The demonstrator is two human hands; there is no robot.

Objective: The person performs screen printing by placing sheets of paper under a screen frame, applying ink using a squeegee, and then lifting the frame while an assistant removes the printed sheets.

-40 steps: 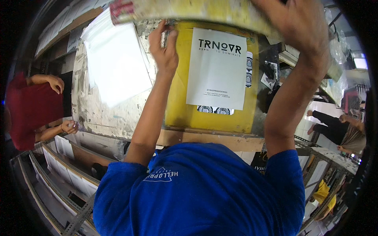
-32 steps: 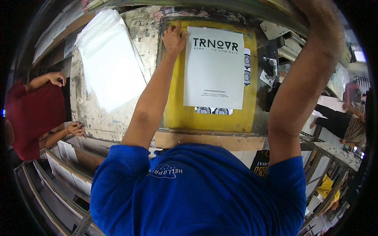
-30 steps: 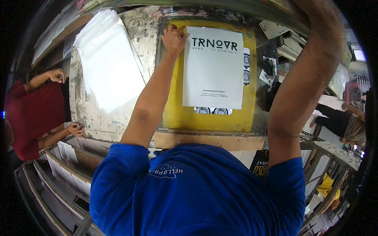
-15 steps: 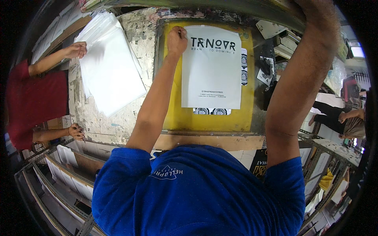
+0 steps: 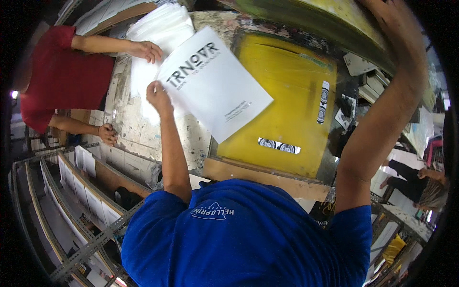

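Note:
My left hand (image 5: 160,98) pinches the left edge of a white plastic pouch (image 5: 224,91) printed with dark lettering. The pouch is tilted, its upper end over a pile of white pouches (image 5: 165,24) and its lower right corner over the yellow board (image 5: 282,91). At the upper right, my right hand (image 5: 389,16) is raised and gripping the edge of a screen-printing frame (image 5: 330,24); its fingertips are partly cut off. A co-worker's upper hand (image 5: 146,50) lies close to the pouch, fingers loosely spread over the pile.
Two black-and-white sticker strips (image 5: 279,145) (image 5: 323,102) lie on the yellow board. The co-worker's other hand (image 5: 108,134) rests at the table's left edge. Metal racks with white boards (image 5: 91,186) stand lower left. Another person (image 5: 420,184) is at far right.
My left hand has carried the printed pouch left off the yellow board, turning it, and the sticker strips now show fully. My right hand stays up at the frame. The co-worker's upper hand has reached further right.

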